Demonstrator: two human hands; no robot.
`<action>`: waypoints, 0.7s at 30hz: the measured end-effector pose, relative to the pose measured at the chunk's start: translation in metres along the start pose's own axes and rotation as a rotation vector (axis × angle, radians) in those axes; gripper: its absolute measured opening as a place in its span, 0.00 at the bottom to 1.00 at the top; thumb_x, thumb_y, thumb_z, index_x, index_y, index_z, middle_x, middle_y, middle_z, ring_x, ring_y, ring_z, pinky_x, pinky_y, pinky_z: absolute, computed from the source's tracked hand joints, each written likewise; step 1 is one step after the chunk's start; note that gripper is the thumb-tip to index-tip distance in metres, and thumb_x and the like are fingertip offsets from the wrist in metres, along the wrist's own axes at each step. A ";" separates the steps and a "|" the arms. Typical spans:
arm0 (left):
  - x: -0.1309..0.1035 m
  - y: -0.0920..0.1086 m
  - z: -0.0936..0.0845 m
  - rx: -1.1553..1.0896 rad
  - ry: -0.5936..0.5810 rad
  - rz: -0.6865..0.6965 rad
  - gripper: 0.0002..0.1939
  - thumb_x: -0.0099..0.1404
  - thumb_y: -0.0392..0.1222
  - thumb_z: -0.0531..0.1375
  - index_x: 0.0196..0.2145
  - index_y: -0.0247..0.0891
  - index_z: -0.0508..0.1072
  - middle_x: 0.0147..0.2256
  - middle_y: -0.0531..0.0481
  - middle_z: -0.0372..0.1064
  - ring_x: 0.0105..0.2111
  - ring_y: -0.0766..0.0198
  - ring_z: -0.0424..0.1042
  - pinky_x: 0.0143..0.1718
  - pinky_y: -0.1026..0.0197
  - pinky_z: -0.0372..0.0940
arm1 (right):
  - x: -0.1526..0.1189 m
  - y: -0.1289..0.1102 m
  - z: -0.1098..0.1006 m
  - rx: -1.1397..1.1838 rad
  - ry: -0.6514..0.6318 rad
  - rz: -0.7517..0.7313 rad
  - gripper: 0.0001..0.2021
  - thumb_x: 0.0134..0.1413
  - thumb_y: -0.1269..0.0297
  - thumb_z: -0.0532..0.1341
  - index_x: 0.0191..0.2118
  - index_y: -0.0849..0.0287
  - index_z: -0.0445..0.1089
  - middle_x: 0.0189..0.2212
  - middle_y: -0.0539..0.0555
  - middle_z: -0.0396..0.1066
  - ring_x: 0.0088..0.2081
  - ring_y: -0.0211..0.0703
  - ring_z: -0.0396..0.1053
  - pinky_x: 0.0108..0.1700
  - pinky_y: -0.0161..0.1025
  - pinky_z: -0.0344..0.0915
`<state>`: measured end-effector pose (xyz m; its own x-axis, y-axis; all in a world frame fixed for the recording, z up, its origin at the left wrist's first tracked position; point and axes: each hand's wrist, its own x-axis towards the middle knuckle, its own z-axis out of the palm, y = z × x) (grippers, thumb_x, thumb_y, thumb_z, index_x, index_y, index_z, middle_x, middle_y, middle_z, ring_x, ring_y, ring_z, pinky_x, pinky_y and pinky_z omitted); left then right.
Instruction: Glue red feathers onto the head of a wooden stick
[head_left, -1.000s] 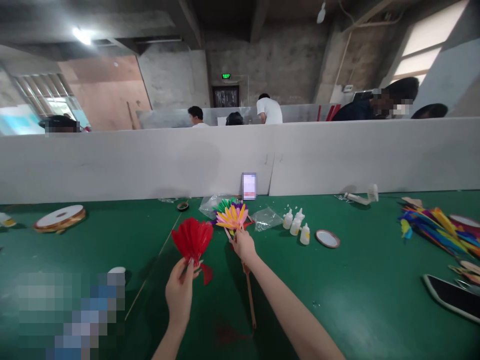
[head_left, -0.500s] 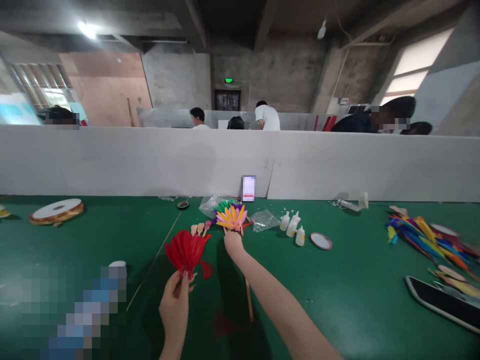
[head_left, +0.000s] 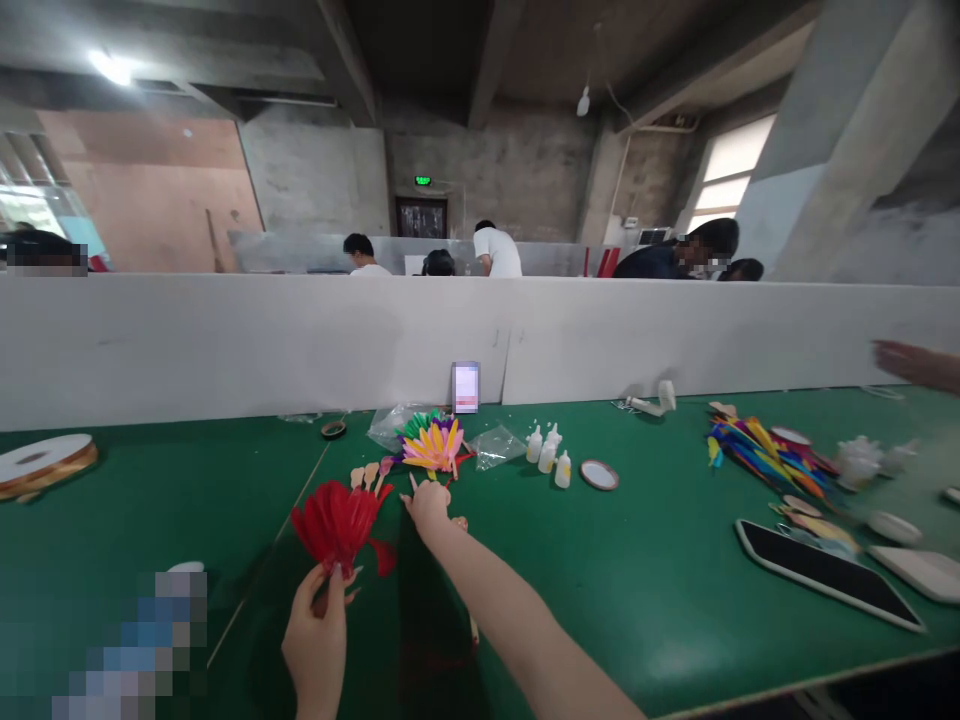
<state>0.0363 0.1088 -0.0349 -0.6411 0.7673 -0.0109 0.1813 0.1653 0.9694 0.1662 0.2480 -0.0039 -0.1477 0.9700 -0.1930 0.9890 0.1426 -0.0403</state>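
My left hand [head_left: 319, 620] pinches the base of a fan-shaped bunch of red feathers [head_left: 335, 522] above the green table. My right hand [head_left: 431, 510] reaches forward, just on the near side of a yellow and pink feather bunch [head_left: 433, 446]; its index finger points out, and whether anything lies under the other fingers is hidden. Green feathers [head_left: 421, 422] lie behind that bunch. Small wooden paddle-shaped pieces [head_left: 370, 475] stick up beside the red feathers. A loose red feather [head_left: 384, 557] shows right of the bunch.
Small white bottles [head_left: 548, 455], a tape roll [head_left: 599, 474] and clear plastic [head_left: 496, 447] sit right of centre. A phone [head_left: 466, 387] leans on the white partition [head_left: 225, 340]. Colourful feathers [head_left: 772, 455] and a black tablet-like object [head_left: 829, 572] lie right, near another person's hand [head_left: 911, 362].
The view has turned right, so things sit further left. My right hand has drawn back slightly from the yellow and pink bunch. Another person's hand has appeared at the right edge.
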 end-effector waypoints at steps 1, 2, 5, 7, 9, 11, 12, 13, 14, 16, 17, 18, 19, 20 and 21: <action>0.001 -0.001 0.000 -0.001 -0.002 0.009 0.24 0.54 0.54 0.58 0.44 0.36 0.68 0.34 0.45 0.74 0.32 0.53 0.75 0.36 0.51 0.68 | 0.001 0.000 -0.001 0.005 -0.006 0.009 0.13 0.60 0.62 0.56 0.47 0.63 0.65 0.43 0.55 0.68 0.39 0.42 0.69 0.38 0.43 0.69; 0.002 -0.003 0.001 -0.006 -0.004 0.020 0.23 0.54 0.54 0.58 0.44 0.36 0.68 0.34 0.45 0.74 0.31 0.53 0.75 0.36 0.51 0.68 | 0.003 0.001 -0.003 0.011 -0.019 0.004 0.13 0.59 0.62 0.56 0.47 0.63 0.65 0.42 0.55 0.68 0.38 0.42 0.69 0.38 0.43 0.69; 0.004 -0.003 0.003 -0.011 -0.017 0.042 0.22 0.54 0.53 0.58 0.43 0.37 0.68 0.34 0.45 0.74 0.31 0.53 0.75 0.37 0.51 0.68 | 0.004 0.001 -0.009 0.023 -0.051 -0.053 0.12 0.59 0.64 0.57 0.46 0.63 0.65 0.42 0.55 0.68 0.39 0.42 0.69 0.38 0.43 0.69; 0.005 -0.002 0.004 0.022 -0.027 0.031 0.21 0.55 0.52 0.58 0.43 0.38 0.68 0.35 0.45 0.74 0.32 0.53 0.75 0.39 0.50 0.67 | 0.000 0.000 -0.015 0.030 -0.043 -0.099 0.12 0.58 0.63 0.57 0.47 0.62 0.65 0.43 0.55 0.68 0.39 0.43 0.69 0.39 0.44 0.69; 0.006 0.000 0.004 0.061 -0.016 0.021 0.20 0.55 0.52 0.57 0.43 0.38 0.68 0.35 0.46 0.74 0.32 0.52 0.75 0.39 0.49 0.67 | -0.009 -0.001 -0.021 0.037 -0.017 -0.150 0.12 0.58 0.63 0.57 0.46 0.63 0.65 0.42 0.55 0.68 0.39 0.42 0.69 0.39 0.44 0.69; 0.006 0.001 0.004 0.072 0.001 0.029 0.20 0.55 0.52 0.57 0.42 0.38 0.68 0.35 0.46 0.74 0.33 0.52 0.75 0.39 0.49 0.67 | -0.023 0.003 -0.025 0.043 0.025 -0.197 0.10 0.58 0.64 0.58 0.43 0.64 0.67 0.40 0.54 0.69 0.38 0.41 0.70 0.39 0.43 0.69; 0.006 0.001 0.003 0.063 0.006 0.035 0.20 0.55 0.52 0.58 0.42 0.37 0.68 0.35 0.46 0.74 0.32 0.52 0.75 0.39 0.49 0.67 | -0.031 0.009 -0.025 0.047 0.058 -0.213 0.09 0.58 0.64 0.57 0.42 0.64 0.68 0.39 0.54 0.70 0.38 0.41 0.70 0.39 0.43 0.69; 0.006 0.001 0.003 0.051 0.006 0.040 0.21 0.55 0.52 0.58 0.42 0.37 0.68 0.35 0.46 0.74 0.32 0.52 0.75 0.38 0.50 0.67 | -0.039 0.016 -0.024 0.051 0.094 -0.216 0.09 0.59 0.65 0.57 0.40 0.64 0.68 0.38 0.54 0.71 0.38 0.41 0.70 0.39 0.42 0.68; 0.005 0.000 0.003 0.042 0.002 0.042 0.21 0.55 0.53 0.58 0.42 0.37 0.68 0.35 0.46 0.74 0.32 0.52 0.75 0.37 0.51 0.68 | -0.048 0.027 -0.021 0.056 0.135 -0.199 0.09 0.60 0.65 0.55 0.40 0.65 0.68 0.37 0.55 0.72 0.38 0.42 0.71 0.38 0.42 0.68; 0.005 0.000 0.003 0.041 -0.005 0.042 0.22 0.54 0.54 0.59 0.42 0.37 0.69 0.35 0.45 0.74 0.32 0.52 0.75 0.35 0.53 0.69 | -0.063 0.054 -0.014 0.061 0.211 -0.116 0.12 0.61 0.66 0.52 0.39 0.66 0.69 0.34 0.61 0.73 0.36 0.47 0.73 0.35 0.40 0.67; 0.004 -0.001 0.004 0.045 -0.013 0.043 0.22 0.53 0.54 0.59 0.42 0.37 0.69 0.34 0.45 0.74 0.32 0.52 0.75 0.34 0.54 0.69 | -0.069 0.070 -0.009 0.062 0.236 -0.068 0.12 0.61 0.66 0.51 0.38 0.66 0.70 0.33 0.62 0.74 0.35 0.48 0.73 0.33 0.40 0.67; 0.004 0.000 0.004 0.050 -0.029 0.047 0.22 0.53 0.54 0.60 0.42 0.37 0.69 0.34 0.46 0.74 0.32 0.52 0.75 0.34 0.55 0.69 | -0.073 0.086 -0.003 0.060 0.249 -0.016 0.12 0.61 0.67 0.51 0.37 0.66 0.71 0.32 0.63 0.74 0.34 0.48 0.74 0.32 0.39 0.66; 0.003 0.000 0.005 0.053 -0.048 0.053 0.23 0.53 0.54 0.59 0.42 0.37 0.69 0.34 0.46 0.74 0.32 0.53 0.75 0.34 0.55 0.69 | -0.076 0.101 0.002 0.060 0.264 0.032 0.12 0.61 0.68 0.51 0.36 0.66 0.71 0.31 0.62 0.74 0.34 0.48 0.74 0.31 0.39 0.66; 0.003 0.001 0.006 0.057 -0.070 0.060 0.23 0.53 0.54 0.59 0.43 0.37 0.69 0.33 0.46 0.74 0.32 0.53 0.75 0.34 0.56 0.69 | -0.077 0.116 0.007 0.062 0.276 0.077 0.13 0.62 0.68 0.50 0.35 0.66 0.71 0.31 0.62 0.74 0.33 0.47 0.74 0.31 0.40 0.66; 0.002 0.002 0.006 0.062 -0.086 0.064 0.23 0.53 0.54 0.59 0.43 0.37 0.69 0.33 0.46 0.75 0.32 0.53 0.75 0.34 0.56 0.69 | -0.076 0.128 0.012 0.065 0.286 0.111 0.14 0.62 0.67 0.50 0.34 0.66 0.71 0.30 0.59 0.74 0.32 0.45 0.74 0.32 0.40 0.66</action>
<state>0.0399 0.1143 -0.0343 -0.5611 0.8273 0.0272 0.2674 0.1501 0.9518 0.3041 0.1903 -0.0057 -0.0210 0.9963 0.0831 0.9946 0.0292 -0.0992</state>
